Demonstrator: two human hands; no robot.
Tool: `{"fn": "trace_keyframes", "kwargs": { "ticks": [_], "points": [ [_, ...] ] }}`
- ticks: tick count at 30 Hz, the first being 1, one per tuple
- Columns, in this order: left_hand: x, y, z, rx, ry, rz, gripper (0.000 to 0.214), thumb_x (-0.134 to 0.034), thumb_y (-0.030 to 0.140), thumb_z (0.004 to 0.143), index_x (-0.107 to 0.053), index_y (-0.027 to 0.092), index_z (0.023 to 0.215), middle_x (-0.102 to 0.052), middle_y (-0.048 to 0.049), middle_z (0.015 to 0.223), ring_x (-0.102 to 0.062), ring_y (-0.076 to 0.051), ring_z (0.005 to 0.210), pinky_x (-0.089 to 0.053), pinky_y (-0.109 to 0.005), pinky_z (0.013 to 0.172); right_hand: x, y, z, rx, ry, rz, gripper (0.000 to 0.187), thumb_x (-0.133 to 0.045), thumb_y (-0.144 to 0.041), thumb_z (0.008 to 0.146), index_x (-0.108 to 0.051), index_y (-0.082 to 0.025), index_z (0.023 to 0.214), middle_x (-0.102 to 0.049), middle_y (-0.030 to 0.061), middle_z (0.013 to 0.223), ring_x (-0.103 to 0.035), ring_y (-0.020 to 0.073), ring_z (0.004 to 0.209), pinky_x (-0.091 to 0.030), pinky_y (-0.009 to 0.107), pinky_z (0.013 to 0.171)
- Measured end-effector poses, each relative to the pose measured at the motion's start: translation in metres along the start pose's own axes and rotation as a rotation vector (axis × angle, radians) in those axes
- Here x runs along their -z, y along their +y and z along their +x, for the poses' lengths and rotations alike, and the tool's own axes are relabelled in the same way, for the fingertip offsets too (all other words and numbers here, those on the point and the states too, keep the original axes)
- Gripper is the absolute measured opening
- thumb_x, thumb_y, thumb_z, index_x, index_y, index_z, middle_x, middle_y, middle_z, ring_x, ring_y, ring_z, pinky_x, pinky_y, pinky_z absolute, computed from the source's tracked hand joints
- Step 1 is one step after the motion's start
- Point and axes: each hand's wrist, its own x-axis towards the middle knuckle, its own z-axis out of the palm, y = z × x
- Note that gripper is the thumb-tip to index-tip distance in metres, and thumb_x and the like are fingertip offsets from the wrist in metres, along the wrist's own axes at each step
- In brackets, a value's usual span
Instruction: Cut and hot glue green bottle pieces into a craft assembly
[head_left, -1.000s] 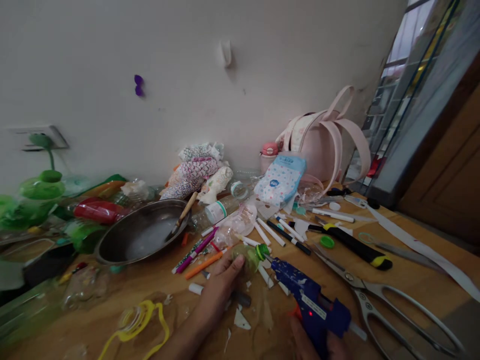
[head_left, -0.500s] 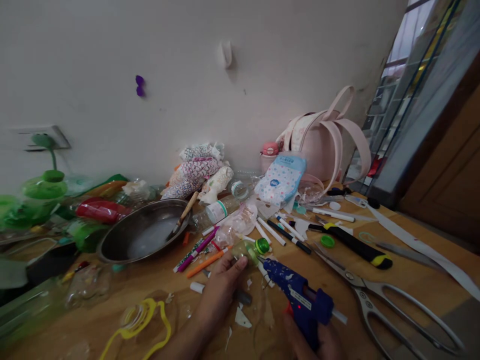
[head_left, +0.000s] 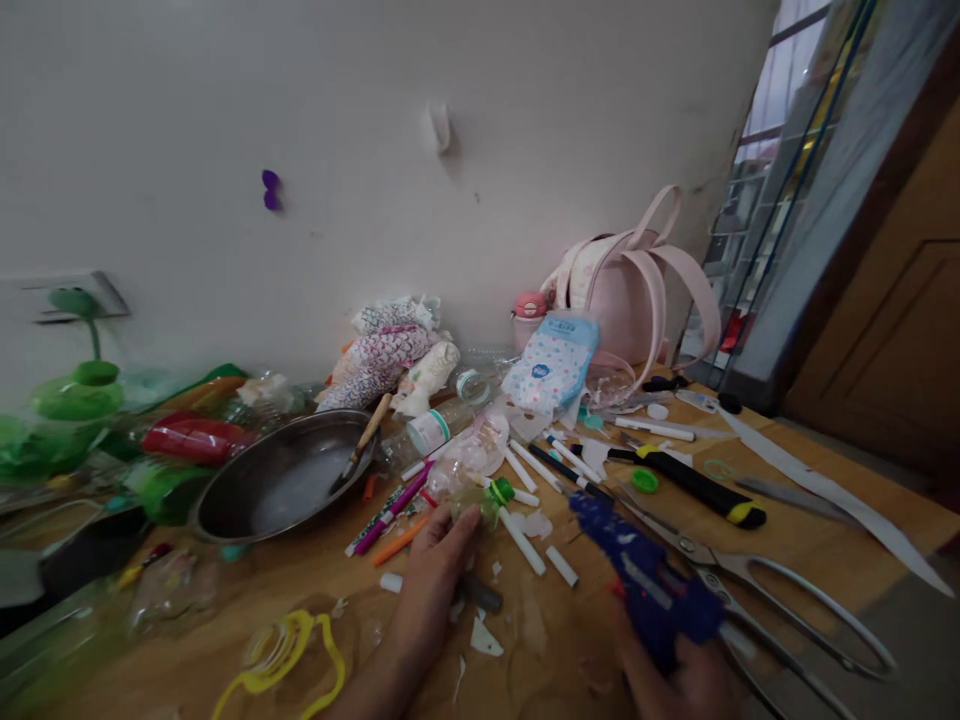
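Observation:
My left hand (head_left: 444, 560) pinches a small clear plastic bottle piece (head_left: 486, 506) with a green cap (head_left: 501, 490) on its end. To the right, my right hand (head_left: 667, 665) is closed around the handle of a blue glue gun (head_left: 645, 580), slightly smeared by motion. The gun's nozzle points up and left, apart from the bottle piece. White marker pens (head_left: 523, 545) lie just beyond my left hand, and a grey marker cap (head_left: 480, 592) is beneath it. Large metal scissors (head_left: 739, 570) rest beside the glue gun.
A metal bowl (head_left: 217, 500) with a brush (head_left: 364, 440) stands at the left. Green bottles (head_left: 79, 395) crowd the far left. Behind are a pink backpack (head_left: 619, 290) and a dotted packet (head_left: 551, 360). A black-and-yellow cutter (head_left: 701, 485) lies right, near a loose green cap (head_left: 645, 481).
The glue gun has moved right, away from the green-capped bottle piece. My left hand has shifted slightly left, still holding the piece. The whole view has turned a little.

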Motion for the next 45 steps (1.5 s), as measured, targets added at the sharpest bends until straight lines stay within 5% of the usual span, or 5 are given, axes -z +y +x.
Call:
{"fn": "trace_keyframes", "kwargs": {
  "ticks": [6, 12, 24, 33, 45],
  "points": [
    [0.0, 0.003, -0.003, 0.013, -0.011, -0.018, 0.027, -0.076, 0.04, 0.065, -0.064, 0.019, 0.077, -0.061, 0.0055, 0.063, -0.05, -0.009, 0.047, -0.037, -0.019, 0.042, 0.009, -0.006, 0.048, 0.184, -0.197, -0.286, 0.04, -0.044, -0.048, 0.085, -0.07, -0.018, 0.085, -0.073, 0.0095, 0.069, -0.07, 0.0297, 0.082, -0.052, 0.035, 0.073],
    [-0.002, 0.012, -0.011, 0.074, -0.301, -0.369, 0.025, -0.079, 0.028, 0.06, -0.067, 0.019, 0.08, -0.071, -0.0014, 0.081, -0.065, -0.018, 0.078, -0.052, -0.026, 0.071, 0.001, -0.023, 0.048, 0.251, -0.211, -0.509, 0.036, -0.043, -0.041, 0.088, -0.069, -0.017, 0.09, -0.076, 0.0141, 0.087, -0.071, 0.029, 0.083, -0.051, 0.033, 0.07],
    [0.001, 0.013, -0.008, 0.112, -0.192, -0.401, 0.013, -0.078, 0.021, 0.061, -0.068, 0.016, 0.068, -0.067, 0.0008, 0.068, -0.062, -0.013, 0.063, -0.054, -0.022, 0.06, -0.001, -0.027, 0.056, 0.312, -0.374, -0.453, 0.052, -0.045, -0.039, 0.09, -0.047, -0.012, 0.134, -0.064, 0.0155, 0.125, -0.064, 0.0269, 0.11, -0.05, 0.04, 0.091],
    [0.004, 0.005, -0.004, 0.138, -0.132, -0.39, 0.017, -0.079, 0.023, 0.061, -0.068, 0.015, 0.072, -0.069, -0.0002, 0.074, -0.064, -0.015, 0.072, -0.054, -0.025, 0.068, 0.018, -0.025, 0.053, 0.074, -0.301, -0.197, 0.074, -0.041, -0.059, 0.073, -0.058, -0.005, 0.121, -0.06, 0.022, 0.128, -0.057, 0.037, 0.117, -0.044, 0.054, 0.097],
    [0.001, 0.004, -0.008, 0.058, -0.091, -0.252, 0.022, -0.079, 0.033, 0.059, -0.066, 0.018, 0.067, -0.065, 0.002, 0.067, -0.06, -0.014, 0.063, -0.05, -0.023, 0.06, 0.084, -0.012, 0.105, -0.154, -0.228, -0.109, 0.037, -0.052, -0.052, 0.06, -0.07, -0.023, 0.074, -0.077, 0.0107, 0.087, -0.068, 0.0337, 0.087, -0.048, 0.047, 0.085]
  ]
}}
